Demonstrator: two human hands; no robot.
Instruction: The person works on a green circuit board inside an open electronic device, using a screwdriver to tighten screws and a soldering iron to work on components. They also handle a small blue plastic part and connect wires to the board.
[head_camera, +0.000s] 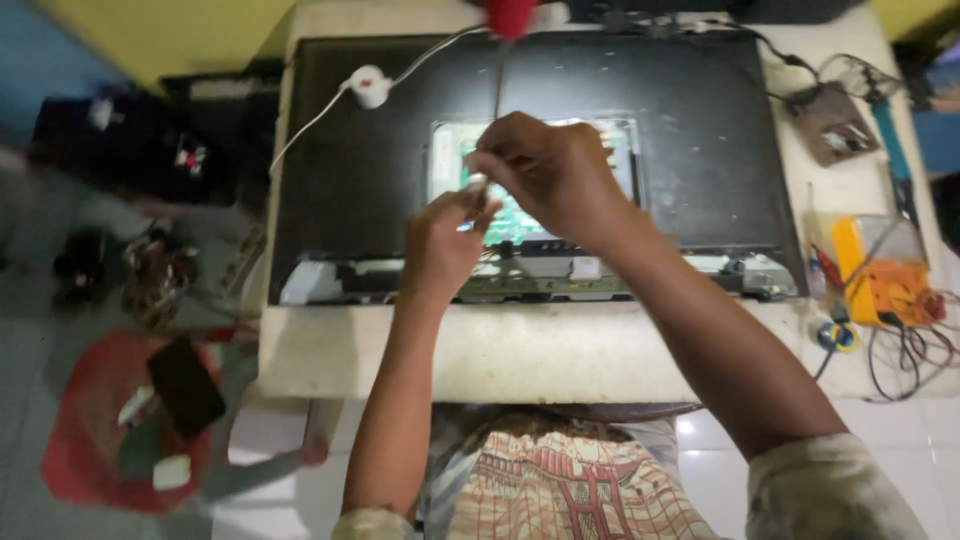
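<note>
Circuit board (520, 225) in panel (380, 180) on table (500, 350); multimeter (885, 275) right, stool (90, 430) left.

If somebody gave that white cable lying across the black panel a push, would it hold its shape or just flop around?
Probably flop: the white cable lies in a loose curve across the black panel. Its round inline piece looks light and may slide along with it.

We see a pale worktable (500, 350) w/ worn front edge, set on a white tiled floor (720, 440). Left, floor looks grey & blurred, w/ a red stool (85, 440) carrying a black phone (185, 385). Yellow wall (170, 30) at top, blue strip (40, 70) far left. Light is dim, even.
</note>
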